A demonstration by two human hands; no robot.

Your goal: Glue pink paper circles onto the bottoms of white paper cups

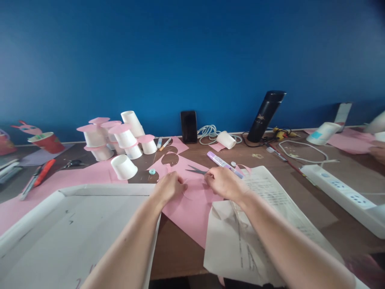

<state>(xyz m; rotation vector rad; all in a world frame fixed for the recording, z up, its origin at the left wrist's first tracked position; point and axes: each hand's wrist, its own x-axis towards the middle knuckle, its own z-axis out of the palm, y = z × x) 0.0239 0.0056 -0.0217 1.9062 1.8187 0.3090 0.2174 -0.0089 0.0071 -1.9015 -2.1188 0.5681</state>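
Note:
My left hand (169, 188) rests closed on a pink paper sheet (189, 208) in the middle of the wooden table (180, 253), pressing it down. My right hand (221, 183) is closed on the handles of a pair of scissors (197, 170), whose blades point left over the pink sheet. A purple marker (222, 162) lies just behind my right hand. The pink sheet has round holes cut out of its far part.
Upturned white paper cups (120, 138) with pink discs on them stand at back left. A white box lid (75, 224) lies at near left, printed papers (258, 224) at near right, a power strip (345, 196) at right. A phone (188, 126), cables and a black flask (266, 116) line the blue wall.

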